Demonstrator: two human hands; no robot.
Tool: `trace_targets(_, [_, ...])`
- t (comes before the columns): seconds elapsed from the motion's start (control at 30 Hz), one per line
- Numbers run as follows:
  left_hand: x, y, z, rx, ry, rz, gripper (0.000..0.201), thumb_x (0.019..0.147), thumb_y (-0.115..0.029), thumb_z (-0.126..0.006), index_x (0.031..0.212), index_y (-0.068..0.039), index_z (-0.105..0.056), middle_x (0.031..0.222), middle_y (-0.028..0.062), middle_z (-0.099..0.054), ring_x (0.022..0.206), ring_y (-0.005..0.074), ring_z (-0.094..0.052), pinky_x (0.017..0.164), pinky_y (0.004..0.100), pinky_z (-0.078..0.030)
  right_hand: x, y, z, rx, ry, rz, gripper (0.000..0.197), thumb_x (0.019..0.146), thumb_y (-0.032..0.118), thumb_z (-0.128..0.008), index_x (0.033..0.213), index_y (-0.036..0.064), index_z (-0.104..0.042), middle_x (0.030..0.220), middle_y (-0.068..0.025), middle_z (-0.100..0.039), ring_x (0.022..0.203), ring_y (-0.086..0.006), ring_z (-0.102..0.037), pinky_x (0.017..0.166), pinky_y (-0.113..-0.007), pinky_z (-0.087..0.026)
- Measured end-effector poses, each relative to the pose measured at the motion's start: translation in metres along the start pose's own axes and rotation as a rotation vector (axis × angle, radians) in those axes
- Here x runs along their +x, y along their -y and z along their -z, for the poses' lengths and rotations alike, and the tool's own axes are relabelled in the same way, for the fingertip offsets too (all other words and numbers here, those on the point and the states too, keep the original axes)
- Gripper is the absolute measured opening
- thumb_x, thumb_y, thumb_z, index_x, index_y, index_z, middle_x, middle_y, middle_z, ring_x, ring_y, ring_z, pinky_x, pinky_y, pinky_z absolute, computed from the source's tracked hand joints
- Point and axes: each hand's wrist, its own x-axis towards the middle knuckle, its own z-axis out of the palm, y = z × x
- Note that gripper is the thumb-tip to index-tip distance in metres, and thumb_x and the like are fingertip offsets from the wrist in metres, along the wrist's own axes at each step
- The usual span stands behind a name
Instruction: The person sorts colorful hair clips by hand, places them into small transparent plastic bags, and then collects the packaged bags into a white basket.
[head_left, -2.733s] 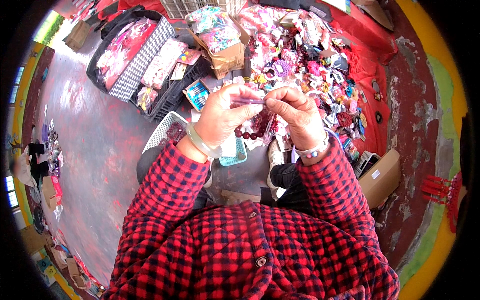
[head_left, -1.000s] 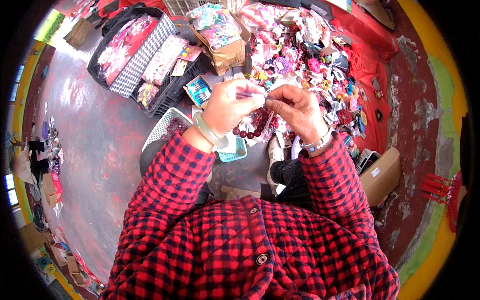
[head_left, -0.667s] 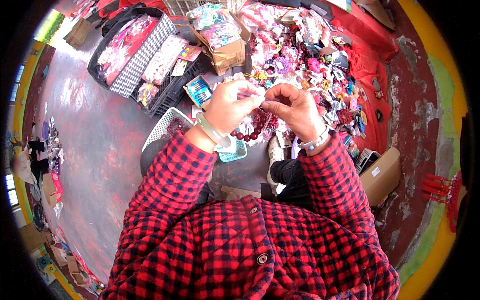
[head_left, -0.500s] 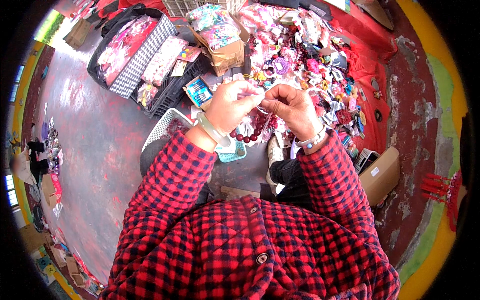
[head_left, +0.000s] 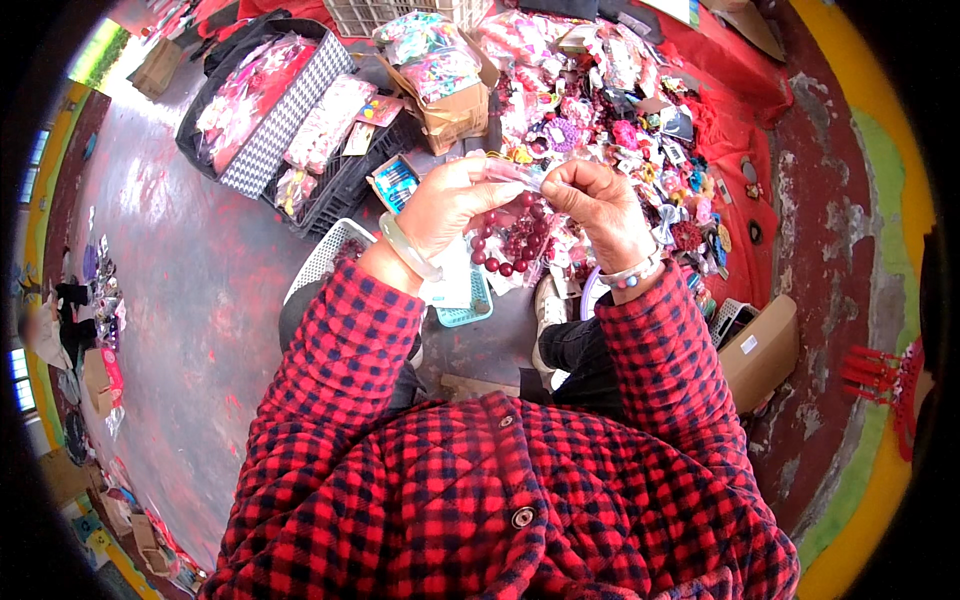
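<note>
Clear plastic strip [head_left: 515, 173] between both hands: left hand [head_left: 447, 208] pinching one end, right hand's [head_left: 606, 208] fingers pinching the other. Dark red beads [head_left: 492, 265] just below. Far left: houndstooth box [head_left: 287, 112], bagged pink pieces inside; cardboard box [head_left: 460, 122], colourful bags. Grey floor [head_left: 190, 330] stretches left; red cloth [head_left: 745, 130] edges right.

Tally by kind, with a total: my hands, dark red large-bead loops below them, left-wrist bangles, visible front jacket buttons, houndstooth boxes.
Left and right hands: left hand, right hand: 2
Bead loop: 1
Pale bangle: 1
Jacket buttons: 2
Houndstooth box: 1
Total: 7
</note>
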Motion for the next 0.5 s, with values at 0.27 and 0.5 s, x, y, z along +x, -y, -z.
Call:
trace_targets(0.27, [-0.002,0.003,-0.011,0.065,-0.050,-0.126,0.012,0.084,-0.006,-0.056,0.095,-0.003,-0.057,0.089,0.0042,-0.059,0.082,0.0119,-0.057,0.072,0.0245,-0.048,-0.002,-0.008,-0.011,0.090,-0.077,0.056,0.010,0.078,0.008,-0.065,0.085,0.0019,-0.063,0.076,0.0011,-0.061,0.067,-0.0044,-0.051,0.061,-0.018,-0.040])
trace_targets(0.5, [0.000,0.011,-0.008,0.185,-0.087,-0.230,0.005,0.081,-0.003,-0.057,0.086,-0.002,-0.058,0.084,0.0033,-0.059,0.076,0.0120,-0.058,0.072,0.0243,-0.048,-0.005,-0.006,-0.015,0.081,-0.087,0.049,0.006,0.078,0.006,-0.064,0.081,0.0016,-0.062,0.075,0.0000,-0.061,0.067,-0.0054,-0.051,0.061,-0.018,-0.040])
